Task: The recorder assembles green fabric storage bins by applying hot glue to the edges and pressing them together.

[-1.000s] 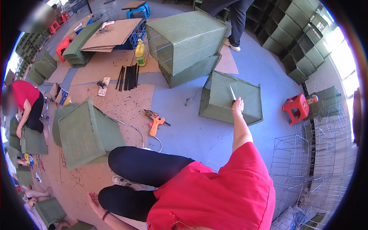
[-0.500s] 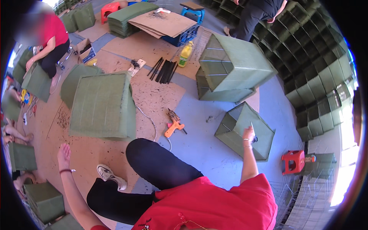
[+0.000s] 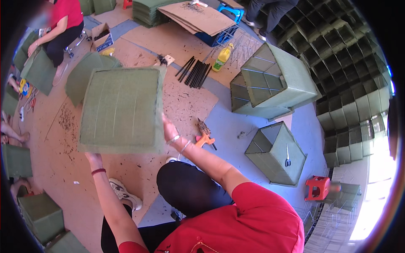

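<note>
The green fabric-covered box was in front of the person, above the cardboard-covered floor, one panel facing the camera and covering whatever lay behind it. The left hand was at its lower edge, fingers hidden beneath the box, so how far they were bent could not be told. The right hand was against the right edge, blurred, its fingertips partly lost at the side; how firmly it gripped could not be told.

Behind the box, another green piece was partly covered. The orange-handled glue gun lay near the right forearm, its cord mostly out of sight. Beyond lay black sticks and a yellow bottle. To the right, scissors lay on a smaller green box, near two stacked boxes. A co-worker at upper left was cut off by the frame.
</note>
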{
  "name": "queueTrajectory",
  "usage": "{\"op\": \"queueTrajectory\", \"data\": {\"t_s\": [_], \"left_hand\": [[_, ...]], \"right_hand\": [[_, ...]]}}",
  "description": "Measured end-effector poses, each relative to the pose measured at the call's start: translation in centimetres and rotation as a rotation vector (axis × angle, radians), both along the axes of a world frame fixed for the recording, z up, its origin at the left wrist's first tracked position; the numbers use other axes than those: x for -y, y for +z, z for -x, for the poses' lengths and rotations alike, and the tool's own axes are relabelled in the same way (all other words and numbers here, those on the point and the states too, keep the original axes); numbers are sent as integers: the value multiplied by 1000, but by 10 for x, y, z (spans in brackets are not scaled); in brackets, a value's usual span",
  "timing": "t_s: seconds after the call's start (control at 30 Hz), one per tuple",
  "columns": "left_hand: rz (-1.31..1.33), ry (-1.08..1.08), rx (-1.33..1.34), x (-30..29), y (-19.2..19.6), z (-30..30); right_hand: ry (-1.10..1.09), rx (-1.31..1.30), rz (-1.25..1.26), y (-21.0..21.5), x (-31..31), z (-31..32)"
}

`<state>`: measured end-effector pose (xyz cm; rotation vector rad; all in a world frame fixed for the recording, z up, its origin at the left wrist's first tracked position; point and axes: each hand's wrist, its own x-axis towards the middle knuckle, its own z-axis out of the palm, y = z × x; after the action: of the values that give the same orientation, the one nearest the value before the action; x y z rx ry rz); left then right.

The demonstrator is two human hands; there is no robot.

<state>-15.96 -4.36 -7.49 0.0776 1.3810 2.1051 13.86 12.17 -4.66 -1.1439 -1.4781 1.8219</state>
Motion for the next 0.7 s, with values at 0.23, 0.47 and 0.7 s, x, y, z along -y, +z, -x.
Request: {"op": "queueTrajectory", "data": {"t_s": [0.23,0.47,0.7], "left_hand": [[-103,236,-30,42,-6,-114],[-62,89,185,69,5,-108],[232,111,296,67,-78,-141]], "right_hand": [[200,-707,667,23,-79,12],[-162,-372,326,-50,-70,-91],[-1022,88,-441,34,-94,-394]]}}
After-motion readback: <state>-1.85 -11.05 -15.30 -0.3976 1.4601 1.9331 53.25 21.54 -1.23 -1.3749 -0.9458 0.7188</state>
